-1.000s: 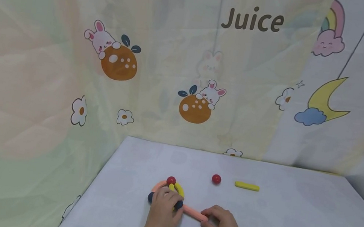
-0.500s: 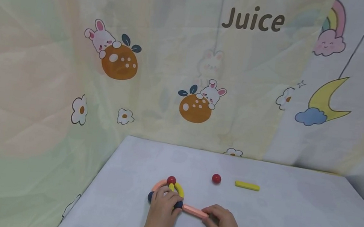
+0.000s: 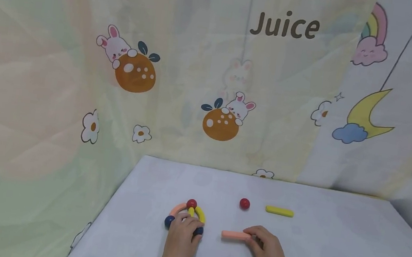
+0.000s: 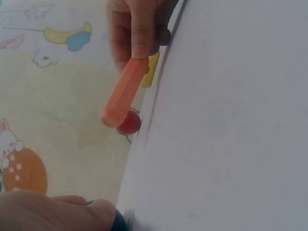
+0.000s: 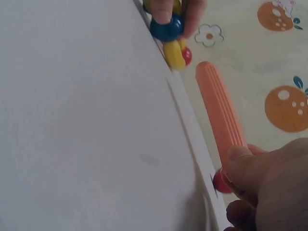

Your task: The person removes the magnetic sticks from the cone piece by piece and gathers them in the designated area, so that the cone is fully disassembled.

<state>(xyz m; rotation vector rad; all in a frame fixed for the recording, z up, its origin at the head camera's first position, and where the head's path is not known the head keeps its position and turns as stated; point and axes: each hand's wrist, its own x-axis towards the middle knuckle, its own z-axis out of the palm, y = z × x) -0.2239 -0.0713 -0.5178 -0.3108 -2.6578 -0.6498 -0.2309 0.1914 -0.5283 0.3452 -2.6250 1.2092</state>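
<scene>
My left hand [image 3: 181,241] grips the near side of a joined piece made of a red ball [image 3: 191,204], curved pink and yellow sticks [image 3: 200,214] and dark blue balls [image 3: 169,221]. Its fingers hide the middle of that piece. A straight pink stick [image 3: 234,235] is pinched at its right end by my right hand [image 3: 271,254], and its left end points at the piece across a gap. In the right wrist view the pink stick [image 5: 220,106] stands apart from the blue ball [image 5: 167,28] under the left fingertips.
Behind the hands on the white table [image 3: 332,230] lie a loose red ball [image 3: 244,203] and, to its right, a straight yellow stick [image 3: 279,211]. A printed cloth [image 3: 181,78] hangs along the table's back edge.
The pink stick has come away from the dark blue ball and moved right with my right hand, now lying level. My left hand and the joined piece have shifted slightly left.
</scene>
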